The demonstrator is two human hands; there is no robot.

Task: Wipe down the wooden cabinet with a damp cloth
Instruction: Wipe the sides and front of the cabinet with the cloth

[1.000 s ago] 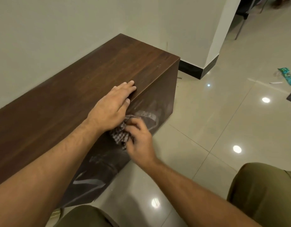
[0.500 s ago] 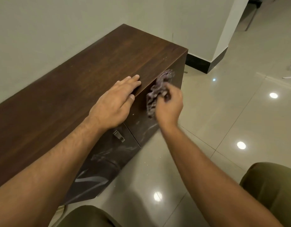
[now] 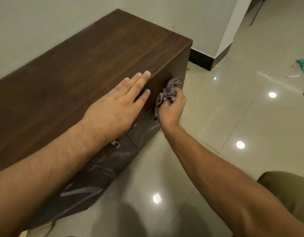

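A low, dark brown wooden cabinet [image 3: 89,53] stands against the wall, its top running from lower left to upper right. My left hand [image 3: 118,105] lies flat on the top near the front edge, fingers spread. My right hand [image 3: 171,108] grips a crumpled checked cloth [image 3: 170,90] and presses it against the upper part of the cabinet's front, near the right corner. The glossy front door [image 3: 103,166] shows streaks and a small metal handle [image 3: 116,143].
The pale wall [image 3: 45,23] backs the cabinet. A white pillar with a black skirting [image 3: 207,59] stands behind the right end. Glossy tiled floor [image 3: 242,117] spreads to the right, with litter [image 3: 302,66] far right. My knee [image 3: 291,190] is at lower right.
My right hand carried the cloth from the lower middle of the front up to the right corner, then slid it slightly down. The left hand stayed flat on the top.
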